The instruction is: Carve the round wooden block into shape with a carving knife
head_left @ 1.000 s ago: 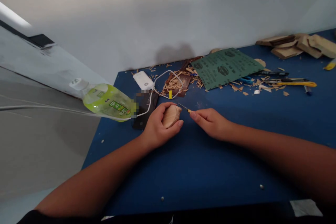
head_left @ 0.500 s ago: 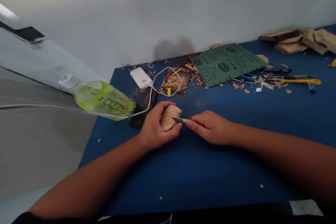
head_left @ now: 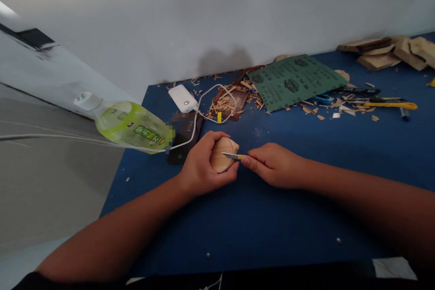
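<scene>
A pale, rounded wood piece [head_left: 221,159] with a curved line on its face is gripped in my left hand [head_left: 200,165], fingers at its top edge and thumb at its lower right. My right hand [head_left: 275,165] is closed round a small knife [head_left: 231,156], whose yellowish handle mostly hides inside the fist. The blade points left and lies over the face of the wood. Both hands are above the blue table [head_left: 272,226].
Behind my hands are a black device [head_left: 180,145], a white power bank [head_left: 182,99] with a cable, wood shavings [head_left: 226,103] and green sandpaper [head_left: 295,82]. A bottle [head_left: 132,124] is at left; a yellow cutter [head_left: 390,105] and wood blocks [head_left: 377,61] are at right.
The wood piece has turned in my left hand and shows more of its flat face. My left thumb has shifted slightly right and down; the knife has barely moved.
</scene>
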Tool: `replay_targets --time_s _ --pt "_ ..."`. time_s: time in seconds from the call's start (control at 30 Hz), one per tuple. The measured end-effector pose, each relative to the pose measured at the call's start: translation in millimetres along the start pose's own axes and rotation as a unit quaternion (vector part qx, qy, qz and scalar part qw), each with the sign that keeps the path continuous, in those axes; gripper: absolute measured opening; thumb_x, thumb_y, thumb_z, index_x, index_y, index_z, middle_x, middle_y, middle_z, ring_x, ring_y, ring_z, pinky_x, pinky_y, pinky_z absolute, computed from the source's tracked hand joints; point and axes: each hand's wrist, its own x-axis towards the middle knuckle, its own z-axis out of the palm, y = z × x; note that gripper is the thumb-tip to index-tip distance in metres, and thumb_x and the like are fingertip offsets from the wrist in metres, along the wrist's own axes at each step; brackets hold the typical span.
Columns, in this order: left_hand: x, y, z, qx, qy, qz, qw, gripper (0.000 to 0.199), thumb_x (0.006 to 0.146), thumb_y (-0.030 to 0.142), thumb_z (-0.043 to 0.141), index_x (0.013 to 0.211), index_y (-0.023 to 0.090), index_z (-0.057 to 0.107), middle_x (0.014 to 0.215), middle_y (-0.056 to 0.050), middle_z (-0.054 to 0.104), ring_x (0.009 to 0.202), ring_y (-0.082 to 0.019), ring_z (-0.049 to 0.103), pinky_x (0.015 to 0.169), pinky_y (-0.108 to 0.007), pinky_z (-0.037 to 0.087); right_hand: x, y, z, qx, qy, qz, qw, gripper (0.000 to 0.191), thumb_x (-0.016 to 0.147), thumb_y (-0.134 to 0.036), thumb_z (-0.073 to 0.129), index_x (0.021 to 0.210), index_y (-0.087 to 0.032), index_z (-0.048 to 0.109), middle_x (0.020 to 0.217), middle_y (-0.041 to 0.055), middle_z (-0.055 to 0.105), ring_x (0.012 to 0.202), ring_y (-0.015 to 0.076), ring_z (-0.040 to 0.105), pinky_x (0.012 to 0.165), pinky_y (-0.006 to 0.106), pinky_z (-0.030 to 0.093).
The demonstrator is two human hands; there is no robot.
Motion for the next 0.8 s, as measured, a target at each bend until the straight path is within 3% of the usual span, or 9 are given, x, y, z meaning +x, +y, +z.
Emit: replay_targets --time_s 0.53,0.8 --pt "0.5 0.3 -3.7 0.069 0.010 0.009 0.998 0.059 0.079 0.037 0.082 0.130 0.021 0.056 0.116 -0.007 0.070 0.099 -0.023 0.072 0.092 -0.038 0.060 1.6 1.2 -5.2 -0.060 0.007 0.052 0.997 0.059 0.112 -0.061 0.033 0.080 -0.020 0.060 0.069 0.0022 0.060 0.064 0.0148 0.047 0.063 0.033 0.023" --pt "5.4 -4.0 -0.8 0.097 -0.001 -0.037 0.995 0.058 0.082 0.042 0.081 0.131 0.023 0.057 0.121 -0.007 0.071 0.107 -0.026 0.072 0.097 -0.041 0.059 4.2 0.6 -0.5 -0.113 0.041 0.106 0.987 0.058 0.111 -0.061 0.031 0.080 -0.022 0.061 0.076 0.0052 0.068 0.065 0.0175 0.049 0.063 0.035 0.023"
